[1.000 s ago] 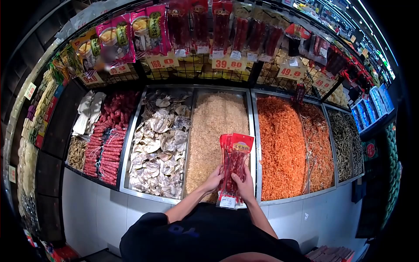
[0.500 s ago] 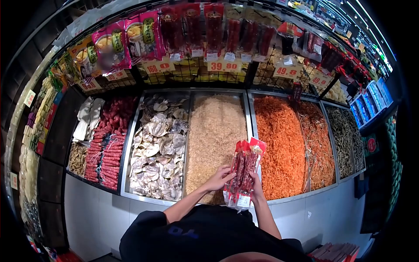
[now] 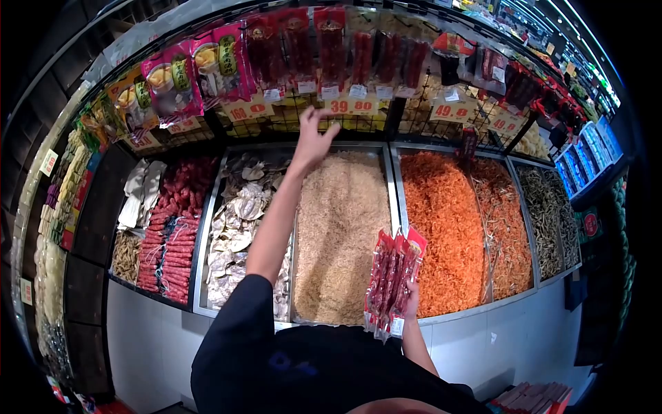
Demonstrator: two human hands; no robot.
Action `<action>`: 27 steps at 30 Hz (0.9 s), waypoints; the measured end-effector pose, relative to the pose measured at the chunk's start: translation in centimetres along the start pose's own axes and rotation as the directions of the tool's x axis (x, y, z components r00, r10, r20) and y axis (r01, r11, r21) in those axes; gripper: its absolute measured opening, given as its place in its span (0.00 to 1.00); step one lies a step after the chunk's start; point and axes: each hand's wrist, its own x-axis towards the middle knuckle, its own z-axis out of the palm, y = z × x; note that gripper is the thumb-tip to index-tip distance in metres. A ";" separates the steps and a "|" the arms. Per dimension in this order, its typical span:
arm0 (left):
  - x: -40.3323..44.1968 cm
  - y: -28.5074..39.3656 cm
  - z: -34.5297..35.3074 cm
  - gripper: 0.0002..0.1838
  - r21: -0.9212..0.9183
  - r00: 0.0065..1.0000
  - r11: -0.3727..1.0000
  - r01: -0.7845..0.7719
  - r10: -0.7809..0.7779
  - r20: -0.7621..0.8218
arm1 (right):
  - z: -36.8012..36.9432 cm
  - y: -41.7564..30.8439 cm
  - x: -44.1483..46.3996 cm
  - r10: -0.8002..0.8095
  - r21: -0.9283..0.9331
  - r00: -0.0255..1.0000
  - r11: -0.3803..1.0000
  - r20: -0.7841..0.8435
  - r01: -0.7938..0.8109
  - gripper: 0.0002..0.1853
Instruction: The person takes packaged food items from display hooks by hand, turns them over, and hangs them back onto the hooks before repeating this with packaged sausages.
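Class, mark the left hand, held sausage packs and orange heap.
Left hand point(image 3: 315, 143): head view, middle of hand.
Held sausage packs point(image 3: 392, 279): head view, front of wrapping.
Orange heap point(image 3: 443, 234): head view, middle of surface.

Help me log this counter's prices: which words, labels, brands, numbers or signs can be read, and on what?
"39.80": middle price card
"168": price card to its left, last figure unclear
"49.8": right price card
"49.8": far-right price card
Too small or blurred: sausage packets in the right hand, pink bags, shirt lettering, remaining tags.
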 end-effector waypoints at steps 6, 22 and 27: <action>14.5 -1.3 -0.1 0.19 0.203 0.996 0.976 -0.080 0.071 0.049 | -2.6 -0.2 -0.9 0.006 -0.045 1.000 0.999 -0.030 -0.007 0.30; 15.6 0.8 1.7 0.18 0.055 1.000 0.998 0.009 -0.011 0.028 | -3.9 -0.9 -1.7 -0.054 -0.079 0.983 0.996 -0.174 0.041 0.29; 15.1 1.9 -1.7 0.14 -0.134 0.977 0.975 0.180 -0.161 0.140 | -2.6 -0.8 -1.8 -0.018 -0.044 0.987 0.999 -0.160 0.011 0.29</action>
